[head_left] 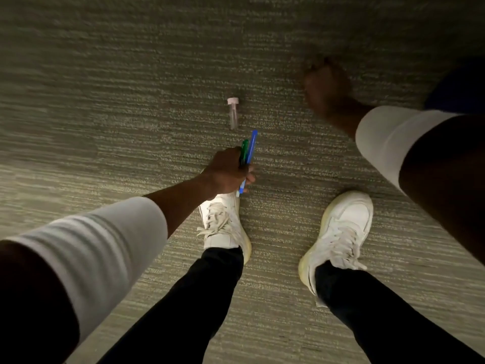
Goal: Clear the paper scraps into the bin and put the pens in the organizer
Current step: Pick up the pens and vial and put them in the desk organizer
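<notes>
I look straight down at a grey-green carpet. My left hand [227, 170] is closed around a blue pen [251, 145] and a green pen [244, 151], whose ends stick up past the fingers. A clear pen with a pink cap [233, 111] lies on the carpet just beyond that hand, not touched. My right hand [326, 93] hovers to the right of the clear pen, blurred by motion, and I cannot tell whether its fingers are apart. No bin, organizer or paper scraps are in view.
My two white sneakers [223, 222] [341, 232] stand on the carpet [105, 114] below the hands, with black trouser legs. A dark blue object [456, 93] shows at the right edge behind my right forearm.
</notes>
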{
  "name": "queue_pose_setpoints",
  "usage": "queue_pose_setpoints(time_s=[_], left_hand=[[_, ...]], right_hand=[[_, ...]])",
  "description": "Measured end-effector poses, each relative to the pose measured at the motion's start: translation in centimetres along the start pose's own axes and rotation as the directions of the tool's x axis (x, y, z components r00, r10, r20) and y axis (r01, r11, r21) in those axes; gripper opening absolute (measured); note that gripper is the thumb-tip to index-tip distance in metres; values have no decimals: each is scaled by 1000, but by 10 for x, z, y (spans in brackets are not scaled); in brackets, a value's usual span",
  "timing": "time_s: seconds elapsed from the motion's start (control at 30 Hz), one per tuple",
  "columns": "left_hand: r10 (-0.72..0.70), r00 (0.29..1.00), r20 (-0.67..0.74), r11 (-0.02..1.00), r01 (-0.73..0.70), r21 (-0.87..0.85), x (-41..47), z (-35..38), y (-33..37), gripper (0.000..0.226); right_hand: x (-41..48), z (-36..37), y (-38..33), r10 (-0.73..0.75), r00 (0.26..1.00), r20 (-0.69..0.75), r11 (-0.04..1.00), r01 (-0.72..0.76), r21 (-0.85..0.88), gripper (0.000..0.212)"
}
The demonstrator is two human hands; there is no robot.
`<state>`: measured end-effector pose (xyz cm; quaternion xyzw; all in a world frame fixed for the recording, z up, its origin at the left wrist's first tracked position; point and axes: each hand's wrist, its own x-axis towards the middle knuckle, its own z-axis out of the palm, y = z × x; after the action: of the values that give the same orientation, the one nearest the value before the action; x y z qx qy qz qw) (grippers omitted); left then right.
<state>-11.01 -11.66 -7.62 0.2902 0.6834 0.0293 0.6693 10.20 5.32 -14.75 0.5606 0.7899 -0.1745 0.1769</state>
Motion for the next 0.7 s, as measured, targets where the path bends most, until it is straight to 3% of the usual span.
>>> queue_pose_setpoints(time_s=[0.2,0.3,0.37,0.43,0.53,0.7], left_hand=[[30,999,14,997,-31,77,-25,23,24,8],[15,999,31,982,-21,187,-42,40,37,6],[64,997,42,924,-75,376,-52,49,46,8],[137,990,37,773,-130,621,-67,58,66,14],[174,985,15,667,-129,733,-83,68,95,23],[92,995,34,674,-88,733,-94,74,129,27]], right_hand=[[-88,-18,13,79,992,-103,933,-37,357,29],[-135,-40,14,189,959,-210,883,-72,463,24],[-165,-57,18,252,946,-204,858,-121,499,21],[-193,-82,21,304,931,-204,827,-151,542,20],[-228,-121,32,391,859,-330,778,-118,617,19],[-265,-177,71,611,690,-388,678,-203,707,23]])
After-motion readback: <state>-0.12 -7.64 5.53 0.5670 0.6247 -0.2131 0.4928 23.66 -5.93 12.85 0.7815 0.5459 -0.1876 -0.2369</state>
